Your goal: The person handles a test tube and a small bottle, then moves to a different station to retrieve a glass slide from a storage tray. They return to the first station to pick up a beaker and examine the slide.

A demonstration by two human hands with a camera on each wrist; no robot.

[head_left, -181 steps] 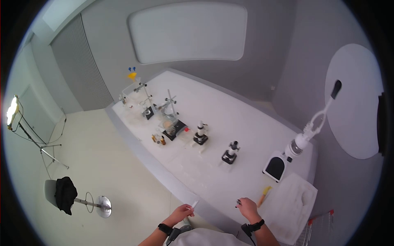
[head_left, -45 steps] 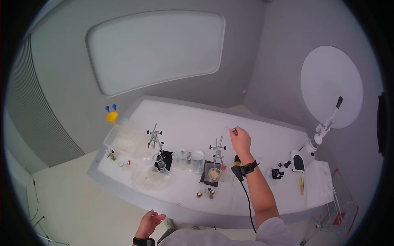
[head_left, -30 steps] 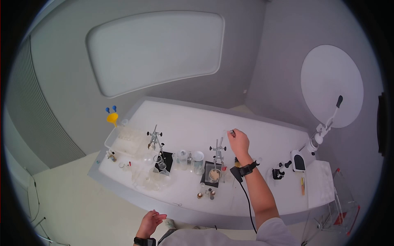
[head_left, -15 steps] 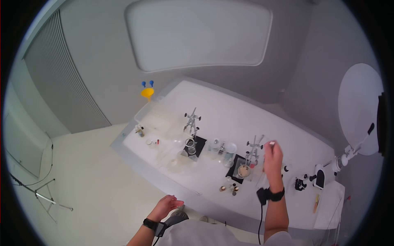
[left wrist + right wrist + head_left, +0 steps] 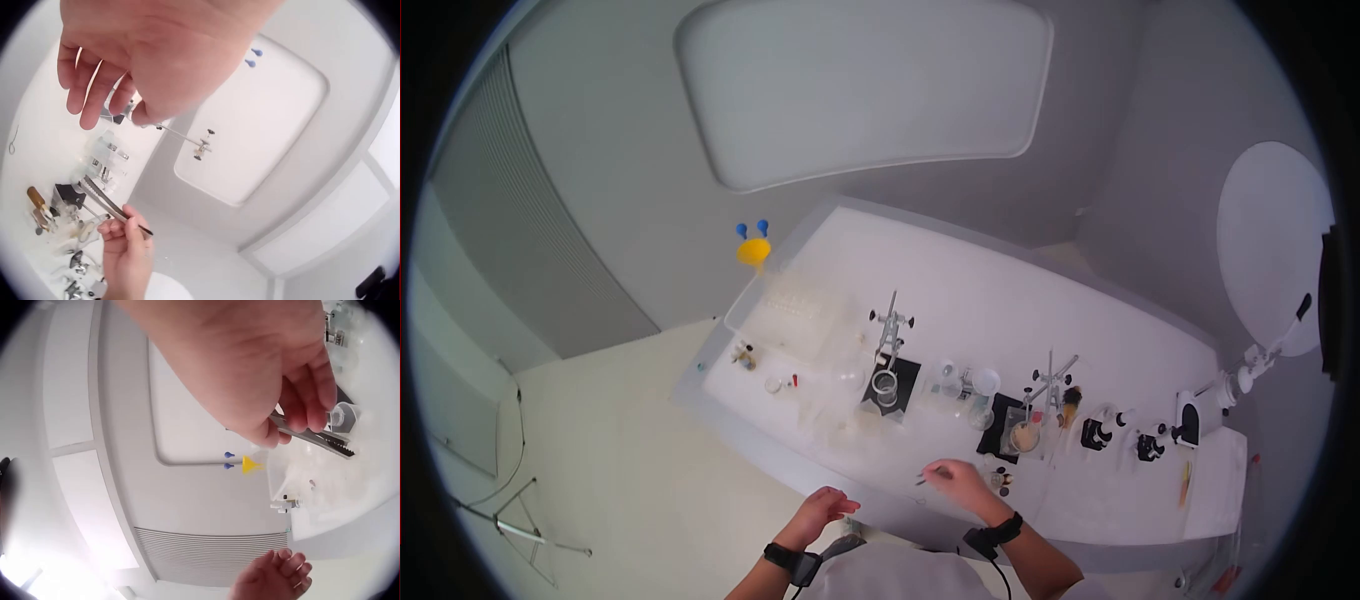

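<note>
My right hand (image 5: 953, 482) is low over the front edge of the white lab bench (image 5: 1000, 320) and pinches metal tweezers (image 5: 931, 475) that point left. In the right wrist view the fingers of the right hand (image 5: 294, 415) curl round the serrated tweezers (image 5: 320, 439). The left wrist view shows the same tweezers (image 5: 103, 200) from the side. My left hand (image 5: 825, 508) hovers in front of the bench, off its edge, fingers loose and holding nothing. The left hand (image 5: 100, 87) hangs relaxed in its own view.
A ring stand (image 5: 890, 330) on a black base, beakers (image 5: 965, 385), a dish on a black scale (image 5: 1022, 436), two microscopes (image 5: 1100, 430), small bottles (image 5: 1001, 481), a clear tray (image 5: 785, 305) and a yellow funnel (image 5: 752, 250) line the bench. A lamp (image 5: 1250, 370) stands far right.
My right hand has come back from beside the clamp stand at mid-bench to the front edge, now showing tweezers. The view has shifted; the left hand stays loose.
</note>
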